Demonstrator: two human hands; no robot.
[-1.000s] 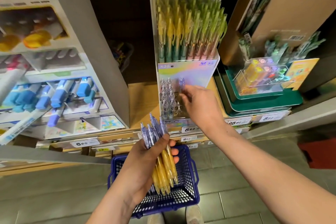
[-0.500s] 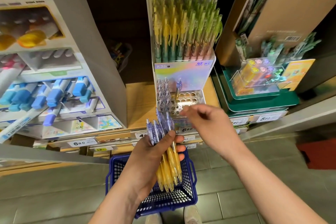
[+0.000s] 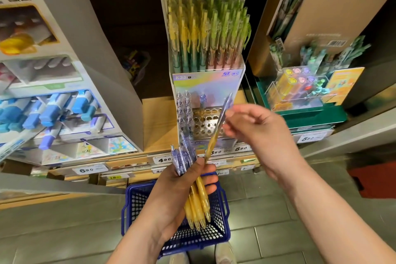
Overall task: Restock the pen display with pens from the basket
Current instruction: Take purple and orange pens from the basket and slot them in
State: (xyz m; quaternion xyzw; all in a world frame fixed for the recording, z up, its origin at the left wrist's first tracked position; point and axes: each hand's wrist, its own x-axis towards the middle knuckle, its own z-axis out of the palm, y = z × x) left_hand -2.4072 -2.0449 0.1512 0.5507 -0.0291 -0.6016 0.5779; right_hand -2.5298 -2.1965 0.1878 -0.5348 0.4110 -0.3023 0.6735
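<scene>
Left hand (image 3: 177,195): grips pen bundle (image 3: 194,191) above basket (image 3: 222,216).
Right hand (image 3: 263,133): pinches single pen (image 3: 219,126) before pen display (image 3: 205,122).

Grey floor tiles (image 3: 278,231) are running across the near ground of a shop aisle, where a red mat (image 3: 377,176) is lying at the right edge. A wooden shelf (image 3: 157,124) is carrying white price labels (image 3: 86,170) along its front lip. A grey cardboard stand (image 3: 102,53) is leaning on the left, a brown carton (image 3: 325,13) is standing on the right above a green tray (image 3: 310,117), and the far recess (image 3: 132,17) between them is sitting in deep shadow.
</scene>
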